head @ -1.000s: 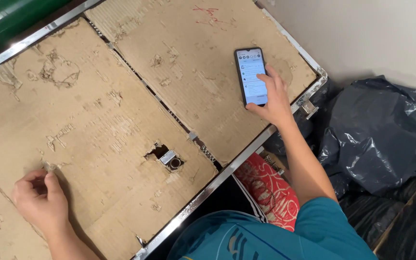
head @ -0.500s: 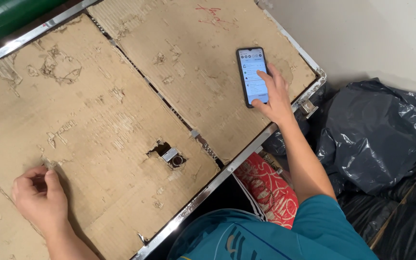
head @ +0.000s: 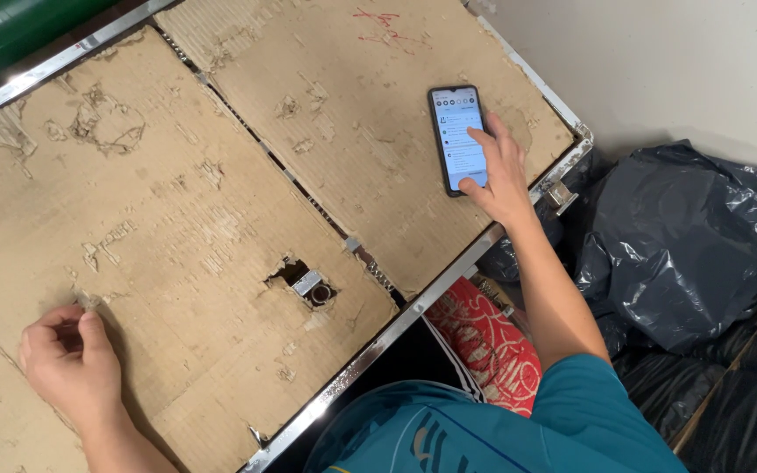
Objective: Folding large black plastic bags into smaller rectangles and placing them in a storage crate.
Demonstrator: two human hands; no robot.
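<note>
1. Cardboard sheets (head: 177, 219), worn and torn, cover a metal-edged table (head: 378, 346); the person's left hand (head: 72, 363) rests on the near left sheet, fingers curled loosely and pinching at a frayed spot, holding nothing clearly visible.
2. On the far right sheet lies a black smartphone (head: 459, 138), screen lit; the right hand (head: 501, 175) lies open beside it, fingertips touching the screen.
3. Dark plastic bags (head: 685, 245) are heaped right of the table.

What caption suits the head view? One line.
Right hand taps a smartphone on worn cardboard; left hand rests curled.
</note>
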